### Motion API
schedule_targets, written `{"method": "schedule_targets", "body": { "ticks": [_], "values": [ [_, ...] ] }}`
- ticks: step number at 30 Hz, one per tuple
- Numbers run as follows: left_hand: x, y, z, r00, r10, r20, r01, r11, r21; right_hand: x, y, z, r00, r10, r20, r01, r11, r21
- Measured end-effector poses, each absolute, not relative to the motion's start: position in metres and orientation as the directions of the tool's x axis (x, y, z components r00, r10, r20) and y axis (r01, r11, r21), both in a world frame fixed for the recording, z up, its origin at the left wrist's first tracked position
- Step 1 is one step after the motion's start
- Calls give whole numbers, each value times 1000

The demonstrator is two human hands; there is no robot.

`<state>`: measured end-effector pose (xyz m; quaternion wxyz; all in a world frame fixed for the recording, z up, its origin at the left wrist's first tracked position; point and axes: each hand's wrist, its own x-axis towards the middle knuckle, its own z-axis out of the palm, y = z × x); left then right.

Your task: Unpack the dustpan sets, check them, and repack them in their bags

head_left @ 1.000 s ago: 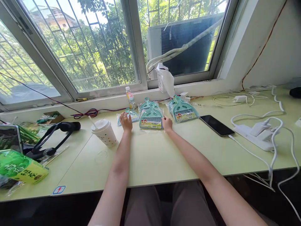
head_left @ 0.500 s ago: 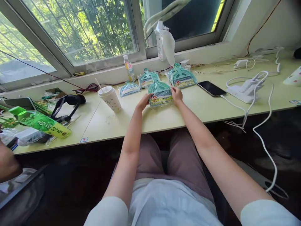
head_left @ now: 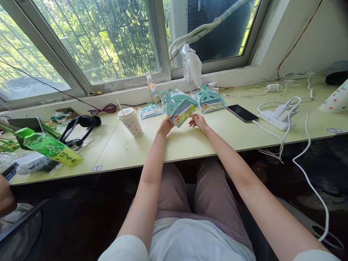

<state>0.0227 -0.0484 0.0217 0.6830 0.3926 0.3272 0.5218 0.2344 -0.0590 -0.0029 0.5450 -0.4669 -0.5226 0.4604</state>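
My left hand (head_left: 166, 125) is closed on the lower left corner of a teal mini dustpan and brush set (head_left: 179, 108) in clear wrapping with a yellow-green label. The set is held above the table, tilted with its handle to the upper left. My right hand (head_left: 199, 122) is beside its lower right edge, fingers apart and slightly bent; whether a fingertip still touches the wrapping I cannot tell. Behind lie more wrapped sets: one teal set (head_left: 210, 100) to the right and a flatter one (head_left: 150, 111) to the left. Another is mostly hidden behind the held set.
A lidded paper cup with straw (head_left: 130, 121) and headphones (head_left: 78, 128) are to the left, near a green drink bottle (head_left: 51, 148) lying tilted. A phone (head_left: 242, 113) and a white power strip (head_left: 280, 115) with cables are to the right. A small bottle (head_left: 152, 89) stands by the window.
The held dustpan set has turned from upright to tilted, its handle swinging left. My right hand has let go of its right edge and opened; my left hand keeps its hold.
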Motion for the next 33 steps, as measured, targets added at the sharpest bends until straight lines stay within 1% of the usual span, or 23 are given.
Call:
{"method": "schedule_targets", "body": {
  "ticks": [3, 6, 8, 10, 13, 15, 16, 18, 19, 20, 21, 23, 25, 27, 29, 31, 33],
  "values": [
    [25, -51, 23, 360, 933, 5, -455, 171, 874, 239, -58, 0, 72, 981, 179, -133, 187, -973],
    [23, -50, 20, 448, 894, -5, -345, 178, 922, 242, -57, 1, 138, 977, 160, -210, 187, -960],
    [22, -48, 17, 463, 886, -31, -258, 168, 951, 244, -56, 1, 175, 976, 132, -289, 179, -940],
    [23, -45, 15, 442, 896, -40, -234, 158, 959, 245, -55, 1, 182, 978, 105, -359, 166, -918],
    [22, -40, 15, 322, 945, -51, -291, 150, 945, 247, -57, 4, 173, 983, 67, -384, 130, -914],
    [15, -37, 18, 174, 984, -45, -373, 108, 921, 249, -58, 6, 149, 988, 47, -368, 100, -925],
    [9, -36, 19, 84, 996, -24, -438, 58, 897, 251, -58, 7, 135, 990, 36, -365, 83, -927],
    [-5, -34, 22, -116, 993, 14, -581, -80, 810, 255, -59, 9, 126, 992, 13, -382, 60, -922],
    [-12, -33, 22, -206, 979, 0, -635, -133, 761, 256, -59, 9, 140, 990, 0, -403, 57, -914],
    [-17, -33, 22, -265, 963, -40, -665, -153, 731, 258, -58, 9, 167, 986, -13, -428, 60, -902],
    [-21, -32, 21, -294, 951, -92, -676, -139, 724, 260, -58, 9, 194, 981, -26, -454, 66, -888],
    [-24, -31, 19, -266, 943, -198, -678, -37, 734, 262, -57, 8, 236, 970, -56, -506, 73, -859],
    [-20, -30, 17, -173, 955, -241, -677, 63, 734, 263, -57, 6, 265, 960, -87, -544, 75, -836],
    [-15, -30, 17, -115, 970, -215, -678, 81, 730, 264, -57, 5, 284, 953, -106, -557, 74, -827],
    [-10, -32, 17, -107, 980, -166, -652, 57, 756, 263, -57, 4, 292, 950, -112, -546, 69, -835],
    [-2, -35, 19, -82, 985, -154, -588, 77, 806, 262, -58, 5, 278, 955, -101, -526, 63, -848],
    [8, -38, 18, 26, 989, -147, -487, 141, 862, 260, -59, 6, 248, 966, -73, -511, 67, -857]
  ]
}}
